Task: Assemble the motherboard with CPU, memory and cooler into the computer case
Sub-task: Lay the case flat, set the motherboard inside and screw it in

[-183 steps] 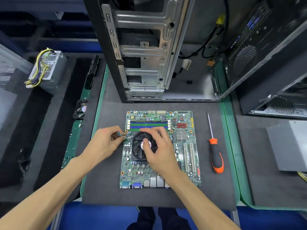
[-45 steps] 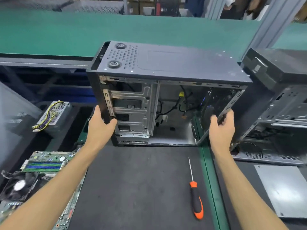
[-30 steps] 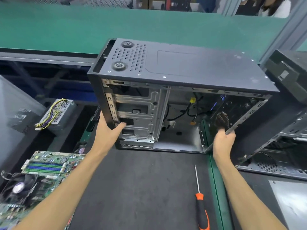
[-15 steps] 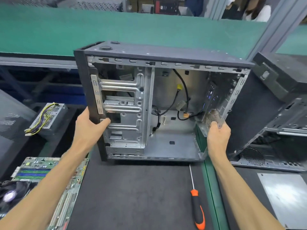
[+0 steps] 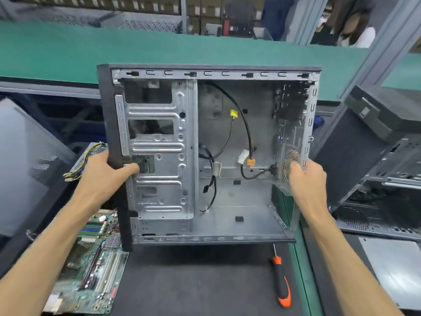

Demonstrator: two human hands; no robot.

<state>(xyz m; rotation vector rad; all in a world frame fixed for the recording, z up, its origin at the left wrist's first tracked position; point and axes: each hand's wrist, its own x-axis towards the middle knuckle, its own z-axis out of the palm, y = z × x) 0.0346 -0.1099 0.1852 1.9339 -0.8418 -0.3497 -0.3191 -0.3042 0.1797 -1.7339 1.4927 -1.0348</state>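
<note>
The computer case [image 5: 205, 153] has come over since a moment ago: its dark top panel, which faced upward then, is now only a thin edge along the top, and the open side with the bare metal tray faces the person, its lower edge just above the dark mat on the surface [image 5: 200, 281]. That looks like the case being tipped down onto its closed side, so the board can be lowered in flat; the step is not finished, since the case is held tilted, not lying. The motherboard [image 5: 91, 265], with its memory sticks showing, lies left of the case and partly behind its front corner, still outside it. The screwdriver [image 5: 282, 283] lies just below the case's lower right corner. The left hand [image 5: 107, 172] grips the case's black front edge, thumb hooked into a drive bay opening. The right hand [image 5: 307, 179] has its fingers [image 5: 296, 168] curled round the rear panel near the perforated grille.
</note>
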